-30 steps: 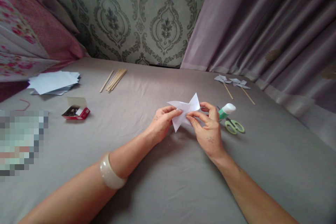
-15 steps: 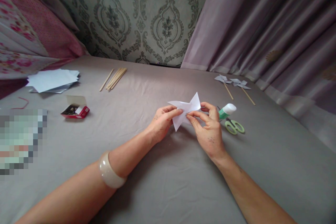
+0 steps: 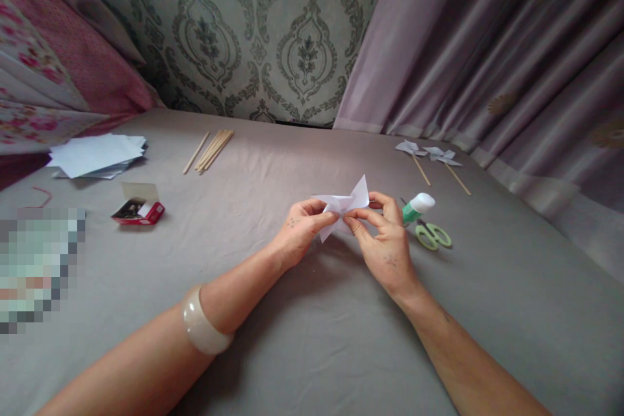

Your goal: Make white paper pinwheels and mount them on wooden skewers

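A white paper pinwheel with pointed folded blades is held up between both hands, above the cloth-covered surface. My left hand pinches its left side, the thumb lying on the front near the centre. The fingers of my right hand close on it from the right, with thumb and index finger pressed together at the middle. Anything small between those fingertips is too hidden to make out. Just beyond my right hand stand a green glue stick with a white cap and green-handled scissors.
Two finished pinwheels on sticks lie at the back right. Several wooden sticks lie back left, beside a stack of white paper. Nearer is an open red box of small metal pieces. A pixelated object is at the left edge.
My left thumb has slid inward toward the pinwheel's centre, close to the right fingertips. The whole view has shifted slightly; both hands keep their grip.
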{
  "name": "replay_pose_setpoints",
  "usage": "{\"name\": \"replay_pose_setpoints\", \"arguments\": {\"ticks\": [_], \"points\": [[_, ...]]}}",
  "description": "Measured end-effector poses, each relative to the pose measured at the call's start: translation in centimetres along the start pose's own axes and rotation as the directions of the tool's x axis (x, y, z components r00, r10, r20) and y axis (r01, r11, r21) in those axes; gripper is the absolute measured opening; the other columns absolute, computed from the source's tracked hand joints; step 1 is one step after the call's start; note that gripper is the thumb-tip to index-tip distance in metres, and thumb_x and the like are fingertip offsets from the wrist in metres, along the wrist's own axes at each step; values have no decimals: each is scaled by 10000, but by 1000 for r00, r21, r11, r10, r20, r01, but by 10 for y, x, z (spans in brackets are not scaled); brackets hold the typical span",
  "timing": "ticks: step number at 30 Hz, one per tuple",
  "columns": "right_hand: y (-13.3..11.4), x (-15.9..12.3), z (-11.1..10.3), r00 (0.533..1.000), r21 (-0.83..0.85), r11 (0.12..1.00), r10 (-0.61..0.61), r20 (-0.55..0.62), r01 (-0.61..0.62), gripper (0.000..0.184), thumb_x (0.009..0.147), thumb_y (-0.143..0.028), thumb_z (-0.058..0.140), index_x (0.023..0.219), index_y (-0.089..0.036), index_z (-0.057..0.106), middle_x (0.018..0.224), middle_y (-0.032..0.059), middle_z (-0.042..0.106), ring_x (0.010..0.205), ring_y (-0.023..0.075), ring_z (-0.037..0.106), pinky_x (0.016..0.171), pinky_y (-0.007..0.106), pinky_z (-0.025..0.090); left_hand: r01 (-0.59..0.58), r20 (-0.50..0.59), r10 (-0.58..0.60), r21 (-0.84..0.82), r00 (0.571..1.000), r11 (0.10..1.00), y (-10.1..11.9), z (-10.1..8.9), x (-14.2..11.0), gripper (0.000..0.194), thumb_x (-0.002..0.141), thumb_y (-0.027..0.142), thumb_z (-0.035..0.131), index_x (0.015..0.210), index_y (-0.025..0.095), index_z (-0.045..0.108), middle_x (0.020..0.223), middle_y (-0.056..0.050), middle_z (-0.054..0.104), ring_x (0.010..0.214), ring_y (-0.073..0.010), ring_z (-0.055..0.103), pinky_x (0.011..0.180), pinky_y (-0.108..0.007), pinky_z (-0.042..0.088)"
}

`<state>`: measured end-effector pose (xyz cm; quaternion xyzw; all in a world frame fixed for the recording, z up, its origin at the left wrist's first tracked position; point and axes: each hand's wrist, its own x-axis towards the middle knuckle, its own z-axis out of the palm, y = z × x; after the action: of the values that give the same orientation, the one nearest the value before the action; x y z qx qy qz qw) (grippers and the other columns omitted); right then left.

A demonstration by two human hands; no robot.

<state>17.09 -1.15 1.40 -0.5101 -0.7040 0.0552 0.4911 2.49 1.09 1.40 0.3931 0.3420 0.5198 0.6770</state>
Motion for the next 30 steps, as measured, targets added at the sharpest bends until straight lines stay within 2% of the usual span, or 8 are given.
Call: {"name": "replay_pose_setpoints", "arguments": {"ticks": [14, 21, 30], "points": [[5, 1, 2, 998, 38, 998, 38, 42, -40, 126, 850, -290, 622, 794, -226, 713, 1088, 77, 573, 1054, 245, 526, 958, 451, 424, -65, 18, 63, 82, 998, 995, 4, 2, -3, 214, 608, 183, 734, 818, 148, 757, 792, -50, 719, 722, -152, 607, 717, -251, 431], [3, 1, 2, 998, 45, 998, 49, 46, -51, 115, 843, -262, 617, 788, -220, 710, 1090, 82, 576, 1061, 246, 530, 959, 451, 423, -50, 10, 49, 175, 999, 983, 2, 0, -2, 196, 608, 210, 715, 787, 136, 743, 705, -22, 693, 638, -125, 560, 643, -243, 400], [2, 1, 2, 994, 105, 990, 83, 72, -90, 112, 836, -270, 619, 792, -209, 702, 1059, 78, 613, 1042, 240, 566, 952, 432, 431, -86, 24, 83, 198, 996, 976, 3, -1, -3, 192, 630, 208, 702, 806, 141, 740, 743, -21, 701, 669, -125, 570, 672, -247, 419]]}}
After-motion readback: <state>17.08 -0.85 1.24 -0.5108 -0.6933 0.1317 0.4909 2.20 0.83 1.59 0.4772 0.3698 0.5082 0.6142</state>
